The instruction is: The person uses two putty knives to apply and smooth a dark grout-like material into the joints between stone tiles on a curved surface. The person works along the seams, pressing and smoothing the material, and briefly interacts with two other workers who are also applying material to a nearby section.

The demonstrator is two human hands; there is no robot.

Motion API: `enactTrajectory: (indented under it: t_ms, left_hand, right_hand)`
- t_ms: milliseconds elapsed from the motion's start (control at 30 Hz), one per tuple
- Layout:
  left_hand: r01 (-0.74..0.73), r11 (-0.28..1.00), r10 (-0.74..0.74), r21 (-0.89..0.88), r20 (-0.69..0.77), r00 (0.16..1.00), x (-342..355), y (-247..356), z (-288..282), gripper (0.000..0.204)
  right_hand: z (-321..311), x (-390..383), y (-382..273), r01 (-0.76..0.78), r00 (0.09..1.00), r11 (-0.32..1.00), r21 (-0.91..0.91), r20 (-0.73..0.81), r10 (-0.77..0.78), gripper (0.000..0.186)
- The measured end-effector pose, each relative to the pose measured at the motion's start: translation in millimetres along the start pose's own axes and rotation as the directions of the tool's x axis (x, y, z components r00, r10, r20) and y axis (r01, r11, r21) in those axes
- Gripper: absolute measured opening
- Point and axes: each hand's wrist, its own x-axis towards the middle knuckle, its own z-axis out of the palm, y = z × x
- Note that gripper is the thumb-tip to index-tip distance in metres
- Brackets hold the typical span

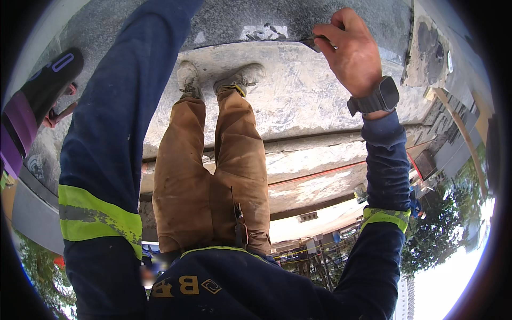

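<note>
My right hand [354,56] is over the edge of a speckled dark grey surface [226,24]. Its fingers are bent and pinched together, with a dark, thin bit showing at the fingertips that is too small to name. A black watch [380,97] is on that wrist. My left arm [109,122], in a navy sleeve with a yellow-green band, stretches up past the top of the picture. The left hand itself is out of sight. Close to the right hand, a ragged white patch [264,33] marks the dark surface.
My shoes [237,77] stand on a pale, dusty slab [304,90] just below the dark surface's edge. A red-orange line [320,174] runs along a lower ledge. Another person's hand [52,118] shows at the left beside a black and purple object [32,112]. A wooden strip [461,128] leans at the right.
</note>
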Motion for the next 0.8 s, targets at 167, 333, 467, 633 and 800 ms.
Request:
enactTrajectory:
  t_ms: [167, 333, 467, 633, 800]
  left_hand:
    - [-0.077, 0.997, 0.077, 0.021, 0.01, 0.997, 0, 1, -4, 0.047]
    - [0.05, 0.995, -0.048, -0.091, 0.02, 0.999, 0, -2, 0, 0.045]
    - [0.073, 0.996, -0.073, -0.049, -0.003, 0.997, -2, 2, -7, 0.045]
    - [0.141, 0.987, -0.142, -0.072, -0.009, 0.99, -6, -7, -6, 0.046]
    - [0.262, 0.896, -0.283, -0.359, -0.006, 0.959, -2, -22, -3, 0.038]
  right_hand:
    - [-5, -1, 10, -0.038, 0.999, 0.999, -0.034, 0.01, 0.039, 0.02]
    - [-22, -3, 35, -0.104, 0.983, 0.965, -0.239, -0.172, 0.063, 0.019]
    - [-28, -42, 37, -0.504, 0.77, 0.864, -0.008, -0.458, 0.445, 0.025]
    - [10, -109, -17, -0.652, 0.117, 0.06, 0.756, 0.022, 0.993, 0.038]
    - [67, -131, -71, -0.404, 0.132, -0.243, 0.882, 0.319, 0.939, 0.021]
